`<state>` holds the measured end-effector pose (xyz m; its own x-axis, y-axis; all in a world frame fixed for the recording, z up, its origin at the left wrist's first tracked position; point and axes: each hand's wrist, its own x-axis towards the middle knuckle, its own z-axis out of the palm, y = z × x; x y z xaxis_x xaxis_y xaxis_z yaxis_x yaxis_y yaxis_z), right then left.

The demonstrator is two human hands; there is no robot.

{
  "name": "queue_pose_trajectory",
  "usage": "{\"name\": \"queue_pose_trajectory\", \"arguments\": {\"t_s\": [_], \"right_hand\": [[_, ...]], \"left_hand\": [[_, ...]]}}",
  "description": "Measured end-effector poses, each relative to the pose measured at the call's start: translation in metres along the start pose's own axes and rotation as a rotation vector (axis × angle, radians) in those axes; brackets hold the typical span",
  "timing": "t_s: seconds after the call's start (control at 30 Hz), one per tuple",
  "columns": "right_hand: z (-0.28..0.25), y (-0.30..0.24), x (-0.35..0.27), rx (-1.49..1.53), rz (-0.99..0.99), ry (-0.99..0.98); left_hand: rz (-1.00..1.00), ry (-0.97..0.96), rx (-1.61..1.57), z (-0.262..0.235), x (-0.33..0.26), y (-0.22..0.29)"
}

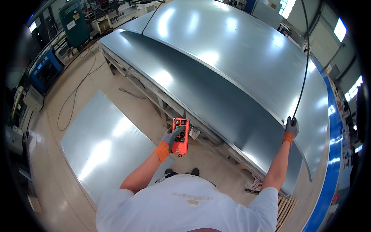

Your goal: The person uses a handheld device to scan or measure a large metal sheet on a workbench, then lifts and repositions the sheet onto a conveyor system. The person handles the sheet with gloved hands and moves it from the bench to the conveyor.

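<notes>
My left hand (172, 136), in a grey glove with an orange cuff, is closed around a red handheld remote control (181, 149) with black buttons. The thumb lies over the buttons. On the right, my right hand (292, 128), gloved alike, is closed round the lower end of a black cable (305, 73) that hangs from above. This hand is at the near edge of a large shiny metal sheet (235, 42). That edge stands raised over another metal sheet (162, 77), leaving a dark gap between them. Whether the glove also touches the upper sheet cannot be made out.
A long workbench frame (162, 103) bears the sheets. Another metal sheet (104, 143) lies on the floor at left. A loose cable (73, 98) curls across the floor near a green tank (74, 25) and a blue machine (43, 71). Wooden slats (285, 210) lie at lower right.
</notes>
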<state>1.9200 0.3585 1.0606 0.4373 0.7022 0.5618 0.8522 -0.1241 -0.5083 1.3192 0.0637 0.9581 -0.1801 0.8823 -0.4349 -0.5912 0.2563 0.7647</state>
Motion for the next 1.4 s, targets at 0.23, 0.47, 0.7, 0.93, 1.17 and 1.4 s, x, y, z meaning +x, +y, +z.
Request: {"name": "queue_pose_trajectory", "arguments": {"t_s": [0.23,0.47,0.7,0.93,1.17,1.4], "right_hand": [[-0.012,-0.013,-0.009,-0.090,-0.023,-0.002],[-0.015,-0.006,-0.017,-0.107,0.021,-0.007],[-0.014,0.003,-0.043,-0.083,-0.006,0.018],[-0.035,-0.017,-0.061,0.068,-0.018,0.029],[-0.057,-0.040,-0.085,0.117,-0.029,0.040],[-0.058,-0.027,-0.109,0.006,-0.049,0.024]], "left_hand": [[-0.092,-0.006,-0.074,0.020,-0.003,0.010],[-0.070,-0.088,-0.135,0.031,-0.001,0.011],[-0.217,-0.213,-0.448,0.038,-0.011,0.028],[-0.166,-0.099,-0.177,0.036,-0.008,0.025],[-0.159,-0.057,-0.008,0.025,0.006,0.012],[-0.170,-0.056,0.033,0.008,0.012,0.003]]}}
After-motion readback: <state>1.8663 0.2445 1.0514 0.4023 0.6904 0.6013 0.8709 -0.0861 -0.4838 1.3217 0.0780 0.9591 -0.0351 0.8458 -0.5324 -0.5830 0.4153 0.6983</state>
